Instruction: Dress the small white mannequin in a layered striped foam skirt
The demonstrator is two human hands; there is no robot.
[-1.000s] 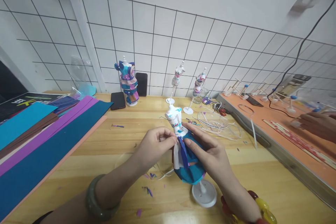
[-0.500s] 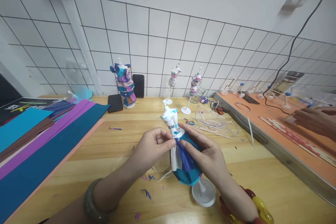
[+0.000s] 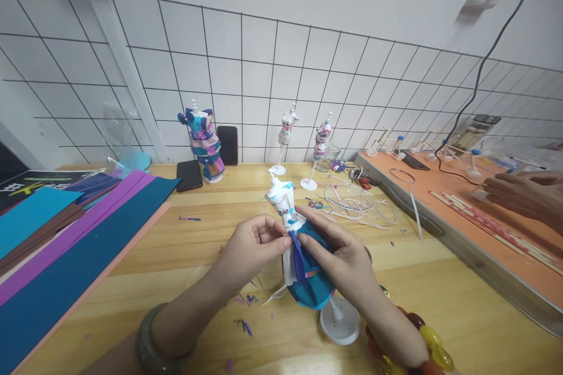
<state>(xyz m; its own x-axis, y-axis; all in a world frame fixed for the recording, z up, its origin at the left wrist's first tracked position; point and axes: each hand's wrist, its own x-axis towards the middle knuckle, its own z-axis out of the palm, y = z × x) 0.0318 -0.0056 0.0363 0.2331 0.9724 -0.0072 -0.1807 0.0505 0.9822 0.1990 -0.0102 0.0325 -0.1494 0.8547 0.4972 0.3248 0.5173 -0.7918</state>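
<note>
A small white dress-form mannequin (image 3: pixel 281 196), speckled with blue and red, leans on its round white base (image 3: pixel 340 322) between my hands. Around its waist hangs a teal paper skirt (image 3: pixel 310 296). A dark blue-purple strip (image 3: pixel 298 266) runs down the skirt's front, with a white strip (image 3: pixel 289 268) beside it. My left hand (image 3: pixel 253 249) pinches the top of the purple strip at the waist between thumb and finger. My right hand (image 3: pixel 345 255) is wrapped round the skirt's right side, its thumb pressing next to the strip.
Coloured paper sheets (image 3: pixel 105 240) lie on the left. Behind stand a dressed mannequin (image 3: pixel 206 143), two phones and two bare mannequins. Clear cord (image 3: pixel 352 196) and paper scraps (image 3: pixel 244 326) are scattered about. At right, another person's hand (image 3: pixel 525 193) is over an orange board (image 3: pixel 461 211).
The purple strip has become narrower, gathered in at the skirt's front, uncovering more teal and a small orange patch. Both hands keep nearly the same place; the view has shifted slightly.
</note>
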